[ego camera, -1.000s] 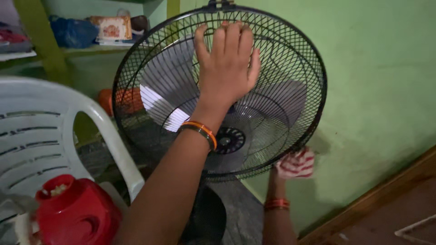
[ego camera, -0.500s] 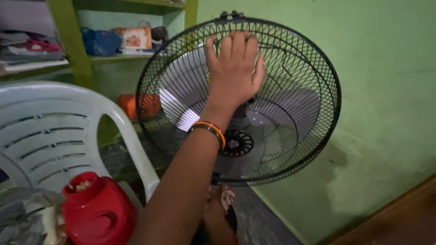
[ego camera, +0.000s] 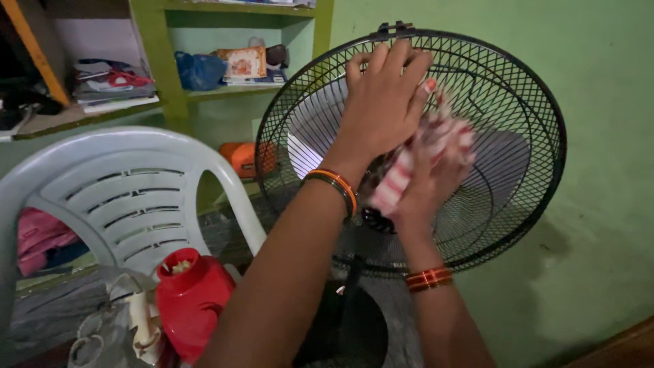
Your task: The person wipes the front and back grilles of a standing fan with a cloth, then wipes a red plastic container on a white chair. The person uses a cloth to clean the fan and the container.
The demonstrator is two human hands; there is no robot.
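Up from below the fan, my right hand (ego camera: pixel 426 180) now presses a red-and-white striped cloth (ego camera: pixel 422 153) against the fan grille (ego camera: pixel 518 109).
Fingers closed round the cloth (bunched); my left hand (ego camera: pixel 385 95) lies flat and open on the grille's top, holding nothing, beside a white plastic chair (ego camera: pixel 129 197).

A white slatted plastic chair (ego camera: pixel 129 197) stands at left, a glossy red plastic container (ego camera: pixel 191 300) just before it. Behind — green wooden shelves (ego camera: pixel 163 75) holding a blue bag (ego camera: pixel 199 71), folded cloths (ego camera: pixel 109 85) (perhaps papers too) and an orange box (ego camera: pixel 244 157) lower down.
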